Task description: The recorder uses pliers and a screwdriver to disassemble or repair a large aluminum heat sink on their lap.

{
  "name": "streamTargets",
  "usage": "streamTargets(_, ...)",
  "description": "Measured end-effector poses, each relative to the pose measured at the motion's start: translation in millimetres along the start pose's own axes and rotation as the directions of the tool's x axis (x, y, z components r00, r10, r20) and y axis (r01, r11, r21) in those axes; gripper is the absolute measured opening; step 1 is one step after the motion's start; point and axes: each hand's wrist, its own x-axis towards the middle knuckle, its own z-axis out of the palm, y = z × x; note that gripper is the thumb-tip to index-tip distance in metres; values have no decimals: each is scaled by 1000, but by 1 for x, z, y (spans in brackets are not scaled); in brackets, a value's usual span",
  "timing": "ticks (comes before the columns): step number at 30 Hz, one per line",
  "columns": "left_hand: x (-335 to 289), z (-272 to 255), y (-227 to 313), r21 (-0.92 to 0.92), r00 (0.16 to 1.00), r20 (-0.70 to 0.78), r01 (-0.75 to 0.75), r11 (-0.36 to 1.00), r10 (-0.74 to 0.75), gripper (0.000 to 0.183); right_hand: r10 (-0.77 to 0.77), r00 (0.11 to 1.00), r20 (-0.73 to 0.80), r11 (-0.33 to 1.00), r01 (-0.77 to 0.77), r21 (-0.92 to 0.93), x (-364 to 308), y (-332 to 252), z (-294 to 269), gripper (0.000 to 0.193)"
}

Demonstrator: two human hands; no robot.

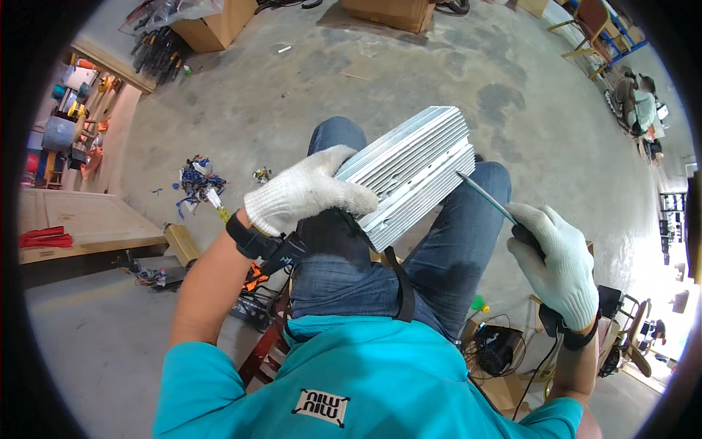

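Across my lap lies a finned silver metal heat sink [417, 170], tilted up toward the far right. My left hand [311, 189], in a white knit glove, grips its left end, thumb on top of the fins and the other fingers mostly hidden. In my right hand [554, 256], also gloved in white, is a screwdriver [488, 196] with a dark handle and a long thin shaft. The shaft points up and left, and its tip meets the right side of the fins or lies just over it. A black strap [401, 284] hangs below the heat sink between my thighs.
A heap of tangled blue and dark wires [199, 184] lies on the floor at left. A wooden table [88, 223] holds red cloth. Cardboard boxes [391, 13] stand at the far side. Cables and a black device [497, 347] are beside me at right. Another person [642, 102] sits far right.
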Motion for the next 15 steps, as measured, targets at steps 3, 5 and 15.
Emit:
streamTargets(3,0,-11,7,83,1000,14,15,996,-16,81,21,997,81,997,-15,-73,7,-7,-3,53)
streamTargets(5,-1,-21,15,171,998,42,-43,984,36,80,-6,998,70,1000,8,-20,12,-10,-2,55)
streamTargets(15,11,-58,32,571,988,-106,-36,820,116,84,-42,998,51,993,36,117,39,-1,15,57)
